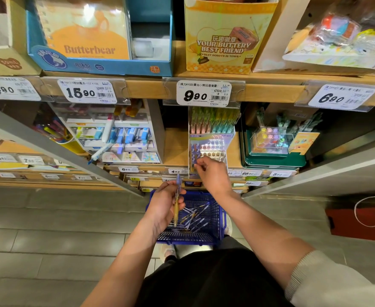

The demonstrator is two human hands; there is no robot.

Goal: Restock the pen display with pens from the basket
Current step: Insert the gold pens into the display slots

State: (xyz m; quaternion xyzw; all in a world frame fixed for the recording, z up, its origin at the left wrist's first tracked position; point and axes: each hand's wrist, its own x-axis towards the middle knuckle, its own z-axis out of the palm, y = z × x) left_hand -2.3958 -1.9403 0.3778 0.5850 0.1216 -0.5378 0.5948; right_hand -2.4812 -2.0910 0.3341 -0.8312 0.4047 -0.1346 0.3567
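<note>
We start with the clear plastic pen display (210, 142), which stands on the wooden shelf (175, 147) under the 9.90 price tag (203, 93). Its back rows are packed with pink, green and yellow pens standing upright, while the perforated front tier shows many bare holes. That gap, we judge, is what the restocking has to fill.

Our right hand (212, 173) is at the lower left of that front tier, fingertips pinched together around something slim and purple, likely a pen being seated in a hole; the pinch itself is too small to read for certain.

Our left hand (164, 203) waits lower, curled around a yellow-barrelled pen with a purple cap (177, 201), held upright with the cap toward the display, so it can be passed up without being turned.

Directly beneath, the blue plastic mesh basket (217, 218) sits on the grey tiled floor (49, 240) with a loose scatter of similar pens (195, 217) inside. It sits just in front of our feet, below the display, which keeps each reach short.
</note>
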